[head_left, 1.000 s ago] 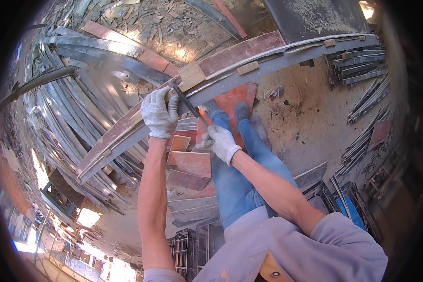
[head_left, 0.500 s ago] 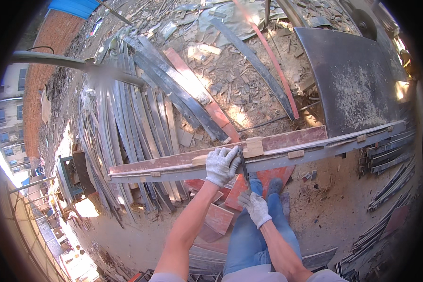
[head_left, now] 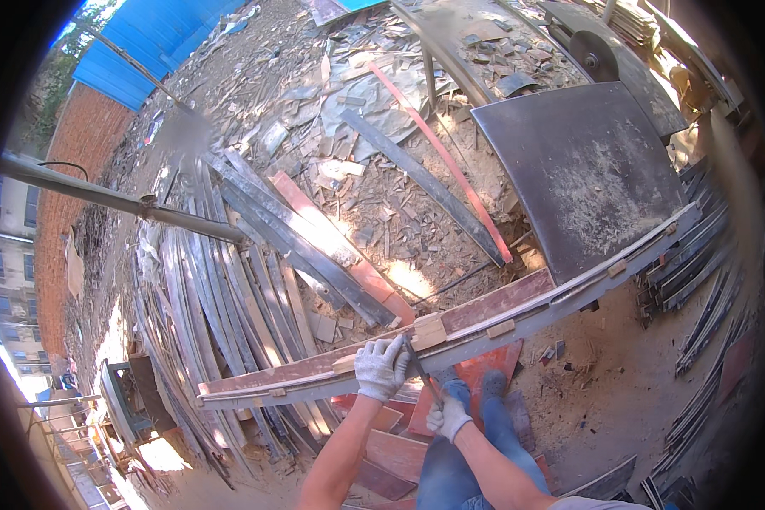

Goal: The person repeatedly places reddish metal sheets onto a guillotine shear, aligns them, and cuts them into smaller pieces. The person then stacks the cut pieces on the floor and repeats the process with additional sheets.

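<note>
In a white work glove, my left hand [head_left: 381, 371] wraps over the near edge of a long board [head_left: 348, 374], beside a pale wood block [head_left: 430, 331]. My right hand [head_left: 448, 418], also gloved, closes round the lower end of a narrow dark metal bar [head_left: 422, 372]. The bar slants up to the board's edge, its upper end close against my left fingers. Whether those fingers also touch the bar is hard to see. Reddish-brown on top and grey along its near side, the board runs across in front of me, with several small wood blocks along it.
A dark scuffed panel [head_left: 591, 178] stands at the board's right end, below a round dark disc [head_left: 593, 56]. Long strips [head_left: 221, 297] lie piled at left. Reddish panels [head_left: 397, 455] rest near my feet. A grey pole [head_left: 110, 195] juts in from the left.
The view has tilted, and the board now slopes up more steeply to the right. Both hands keep their places on the board and the bar, which leans a little more.
</note>
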Motion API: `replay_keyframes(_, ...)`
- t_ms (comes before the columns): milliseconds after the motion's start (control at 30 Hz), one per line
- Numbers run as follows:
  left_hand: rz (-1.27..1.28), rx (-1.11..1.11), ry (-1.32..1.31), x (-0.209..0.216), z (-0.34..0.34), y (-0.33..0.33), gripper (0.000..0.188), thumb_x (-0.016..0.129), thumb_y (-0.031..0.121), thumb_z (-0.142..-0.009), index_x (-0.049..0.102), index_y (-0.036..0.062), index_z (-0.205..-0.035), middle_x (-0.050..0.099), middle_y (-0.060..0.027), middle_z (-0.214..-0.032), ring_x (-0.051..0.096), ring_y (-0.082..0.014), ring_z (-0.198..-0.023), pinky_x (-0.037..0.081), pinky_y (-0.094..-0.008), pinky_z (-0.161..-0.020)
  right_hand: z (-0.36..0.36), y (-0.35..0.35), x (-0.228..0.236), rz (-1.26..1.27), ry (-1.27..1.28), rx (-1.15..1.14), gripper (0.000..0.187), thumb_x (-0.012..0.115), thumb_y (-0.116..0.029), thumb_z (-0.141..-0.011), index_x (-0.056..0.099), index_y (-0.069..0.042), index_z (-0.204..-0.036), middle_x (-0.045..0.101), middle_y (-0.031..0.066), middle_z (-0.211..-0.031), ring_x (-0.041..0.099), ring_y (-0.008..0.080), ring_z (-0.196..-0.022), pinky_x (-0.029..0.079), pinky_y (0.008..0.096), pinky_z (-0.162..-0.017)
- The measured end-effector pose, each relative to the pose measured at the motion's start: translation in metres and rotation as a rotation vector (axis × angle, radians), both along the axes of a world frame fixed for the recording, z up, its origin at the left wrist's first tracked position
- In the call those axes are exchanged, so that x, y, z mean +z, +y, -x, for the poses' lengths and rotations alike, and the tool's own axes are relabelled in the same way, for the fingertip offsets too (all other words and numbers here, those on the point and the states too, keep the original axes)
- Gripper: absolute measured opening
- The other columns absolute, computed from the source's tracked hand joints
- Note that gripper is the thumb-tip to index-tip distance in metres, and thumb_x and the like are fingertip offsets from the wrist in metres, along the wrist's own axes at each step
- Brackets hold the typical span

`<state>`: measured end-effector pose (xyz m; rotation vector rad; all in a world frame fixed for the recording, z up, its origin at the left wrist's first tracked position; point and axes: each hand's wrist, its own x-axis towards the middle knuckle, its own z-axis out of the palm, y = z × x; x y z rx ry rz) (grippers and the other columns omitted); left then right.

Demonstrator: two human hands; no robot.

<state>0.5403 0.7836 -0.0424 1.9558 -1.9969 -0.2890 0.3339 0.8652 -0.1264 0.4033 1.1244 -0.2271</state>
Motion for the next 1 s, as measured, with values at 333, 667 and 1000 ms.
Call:
replay_keyframes(333,-0.003,-0.004,-0.027,0.006,0.0,0.001,0.042,0.073,0.03,-0.089,0.069,0.0153,-0.127,0.067,-0.0058,-0.105,0.063,-0.0305,-0.094,0.047,-0.0475,-0.081,-0.026,0.056,-0.008,0.868,0.921,0.315,0.052,0.05,-0.051,-0.107,0.063,-0.004,-0.126,0.072,0.0259,-0.109,0.07,0.0441,-0.103,0.056,0.0518,-0.094)
replay_keyframes(667,-0.002,0.008,-0.013,0.007,0.002,-0.002,0.043,0.076,0.028,-0.084,0.07,0.0157,-0.124,0.068,-0.0052,-0.104,0.063,-0.0313,-0.095,0.047,-0.0491,-0.081,-0.06,0.065,-0.009,0.782,0.89,0.074,0.032,0.056,-0.031,-0.107,0.064,-0.001,-0.11,0.074,0.0184,-0.099,0.073,0.0332,-0.095,0.056,0.0451,-0.083)
replay_keyframes(1000,-0.007,0.01,0.062,0.002,-0.003,-0.002,0.038,0.071,0.03,-0.088,0.069,0.0157,-0.123,0.065,-0.0086,-0.103,0.062,-0.034,-0.095,0.045,-0.0511,-0.083,-0.058,0.023,0.041,0.394,0.833,0.174,0.042,0.05,-0.039,-0.108,0.062,0.001,-0.112,0.071,0.0204,-0.081,0.068,0.0289,-0.064,0.063,0.046,-0.073)
